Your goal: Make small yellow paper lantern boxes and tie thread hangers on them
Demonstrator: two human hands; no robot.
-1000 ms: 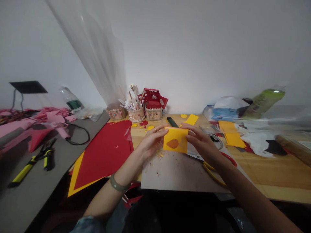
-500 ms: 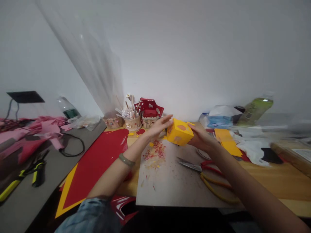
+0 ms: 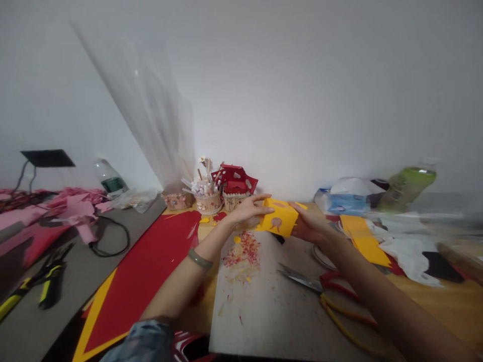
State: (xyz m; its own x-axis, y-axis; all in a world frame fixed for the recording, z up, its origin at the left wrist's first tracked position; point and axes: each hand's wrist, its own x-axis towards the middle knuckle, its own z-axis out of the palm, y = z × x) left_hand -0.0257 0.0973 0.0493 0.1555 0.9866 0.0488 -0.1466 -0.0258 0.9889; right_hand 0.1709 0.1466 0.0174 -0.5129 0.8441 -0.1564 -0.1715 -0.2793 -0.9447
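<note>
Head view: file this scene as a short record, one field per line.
Held: yellow box, a darker shape on its front
Left hand: at the box's left side
Right hand: at its right side
Board: bears red and yellow scraps and scissors
Left of board: red sheet
Behind: red box with cutouts
Box contents: cannot tell

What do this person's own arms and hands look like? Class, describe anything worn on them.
The left hand and right hand are both without gloves. A smooth, rounded, greenish-grey bangle circles the left forearm. Below it shows the end of a bluish sleeve, its pattern blurred. The right forearm shows no sleeve or bracelet in view.
</note>
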